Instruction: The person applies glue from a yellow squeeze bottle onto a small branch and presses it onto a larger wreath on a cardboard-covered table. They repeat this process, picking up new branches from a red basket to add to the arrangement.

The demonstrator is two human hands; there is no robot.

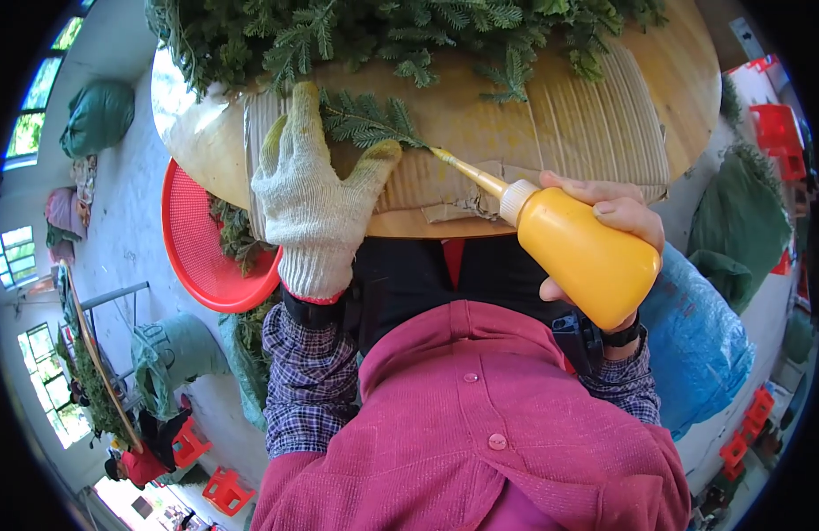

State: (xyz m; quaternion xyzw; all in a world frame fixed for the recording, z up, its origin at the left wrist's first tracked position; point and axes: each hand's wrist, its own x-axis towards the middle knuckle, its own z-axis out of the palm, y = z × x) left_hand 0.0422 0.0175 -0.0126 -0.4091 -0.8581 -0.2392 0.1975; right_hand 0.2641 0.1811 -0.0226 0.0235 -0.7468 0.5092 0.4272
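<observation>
My right hand (622, 212), bare, is wrapped round a yellow squeeze bottle (595, 257) with a whitish collar and a long tapered nozzle. The bottle is tilted, and its nozzle tip meets the cut end of a small evergreen sprig (367, 124). That sprig lies on a flattened piece of cardboard (551, 124). My left hand (316, 195), in a white knit glove with yellowish fingertips, has its fingers spread. The sprig shows between its index finger and thumb; whether the glove presses on it I cannot tell.
A heap of evergreen branches (409, 35) covers the far side of the round wooden table (693, 80). To the left stands a red basket (188, 239) with greenery in it. Blue plastic sheeting (693, 336) and a green sack (741, 226) are on the right. Someone in red (144, 465) is at lower left.
</observation>
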